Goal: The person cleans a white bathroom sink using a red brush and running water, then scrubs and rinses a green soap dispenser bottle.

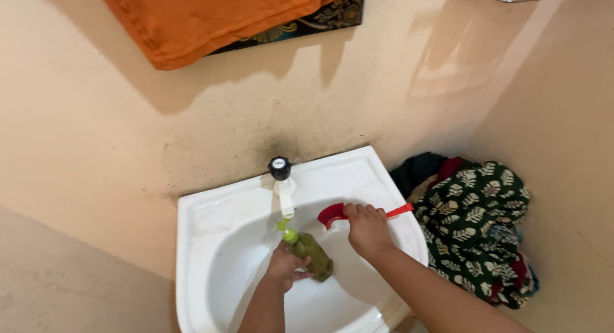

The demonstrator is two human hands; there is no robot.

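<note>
In the lower middle of the frame, two bare hands are working over a white wash basin (211,224) fixed to a beige wall (96,134). The left hand (286,267) is closing its fingers around the lower body of a green pump bottle (310,253), which is lying tilted inside the bowl with its lighter green pump head (286,230) pointing up and to the left, toward the tap. The bottle is sitting just to the right of that hand and partly inside its grip, the thumb pressing across it.

The right hand (366,229) is sitting slightly higher and to the right, curling shut over the handle of a red brush (361,211). The brush's curved head is sticking out to the left of the knuckles, while the thin end of the handle is poking out to the right, over the basin's right rim. The brush head is hovering just above the bottle's upper end, near it; whether they are touching cannot be told.

A white tap (284,195) with a black knob (279,167) is standing at the back edge of the basin, its spout ending right above the pump head. An orange cloth (204,19) is hanging in the upper left of the frame, and a heap of green patterned clothes (476,224) is lying at the right, beside the basin.
</note>
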